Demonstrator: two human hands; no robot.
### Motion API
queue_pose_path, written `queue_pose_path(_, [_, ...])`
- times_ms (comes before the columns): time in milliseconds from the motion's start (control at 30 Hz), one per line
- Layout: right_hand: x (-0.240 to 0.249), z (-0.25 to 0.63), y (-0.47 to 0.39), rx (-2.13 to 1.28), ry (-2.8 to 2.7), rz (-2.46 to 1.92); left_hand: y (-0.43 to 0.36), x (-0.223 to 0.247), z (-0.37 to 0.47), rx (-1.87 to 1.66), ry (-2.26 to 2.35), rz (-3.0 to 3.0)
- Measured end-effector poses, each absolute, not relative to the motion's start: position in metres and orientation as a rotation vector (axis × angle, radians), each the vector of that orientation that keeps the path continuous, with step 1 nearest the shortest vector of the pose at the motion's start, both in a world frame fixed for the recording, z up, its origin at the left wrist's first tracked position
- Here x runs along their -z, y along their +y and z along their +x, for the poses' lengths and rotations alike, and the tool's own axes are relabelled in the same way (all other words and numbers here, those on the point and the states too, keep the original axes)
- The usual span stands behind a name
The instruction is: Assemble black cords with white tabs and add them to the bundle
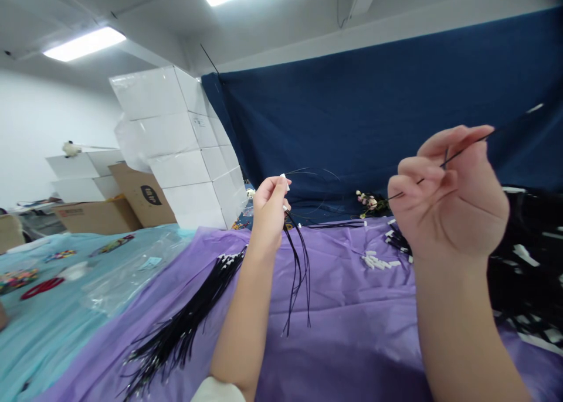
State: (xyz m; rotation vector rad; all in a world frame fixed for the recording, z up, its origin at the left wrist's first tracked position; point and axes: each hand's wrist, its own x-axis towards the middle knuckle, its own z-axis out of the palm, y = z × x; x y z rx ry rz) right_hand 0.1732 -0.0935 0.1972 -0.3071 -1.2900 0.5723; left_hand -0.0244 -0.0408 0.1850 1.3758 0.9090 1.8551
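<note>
My left hand point(269, 208) is closed, pinching a small white plastic piece point(285, 183) between thumb and fingertip. Several black cords point(299, 261) with small white ends dangle below its fingers. Higher and to the right, my right hand point(453, 191) is closed in a pinch on a black cord point(461, 151). The cord crosses the palm at a slant, and a blurred white piece point(535, 108) shows near its far end. A thin dark line arcs between the hands, too faint to trace fully.
On the purple cloth point(343, 343) lie a bundle of black cords point(189, 314) and a small pile of white pieces point(379, 261). More dark cords point(523, 232) are heaped at right. White boxes point(193, 156) stand behind, beside a blue curtain point(352, 109). A plastic bag point(127, 279) lies at left.
</note>
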Motion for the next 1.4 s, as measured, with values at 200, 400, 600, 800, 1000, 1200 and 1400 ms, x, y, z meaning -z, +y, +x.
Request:
queue_pose_path(200, [-0.195,0.163,-0.101,-0.541,-1.418,-0.421,-0.041,-0.185,-0.023,-1.876,0.945,1.377])
queue_pose_path(400, [-0.190,0.147,-0.106,-0.580,-1.484,-0.497,-0.043,-0.185,-0.022,-1.859,0.944,1.414])
queue_pose_path(600, [-0.188,0.137,-0.096,-0.145,-1.653,-0.619,-0.050,-0.187,-0.021,-1.757,0.884,1.383])
queue_pose_path(800, [-0.183,0.135,-0.084,0.049,-1.642,-0.662,-0.055,-0.190,-0.023,-1.660,0.765,1.340])
queue_pose_path(1000, [-0.183,0.136,-0.085,0.097,-1.595,-0.708,-0.057,-0.192,-0.025,-1.569,0.717,1.335])
queue_pose_path(1200, [-0.182,0.137,-0.082,0.110,-1.607,-0.749,-0.061,-0.192,-0.026,-1.439,0.727,1.436])
queue_pose_path(1400, [-0.183,0.143,-0.083,0.104,-1.681,-0.792,-0.065,-0.192,-0.030,-1.277,0.755,1.546])
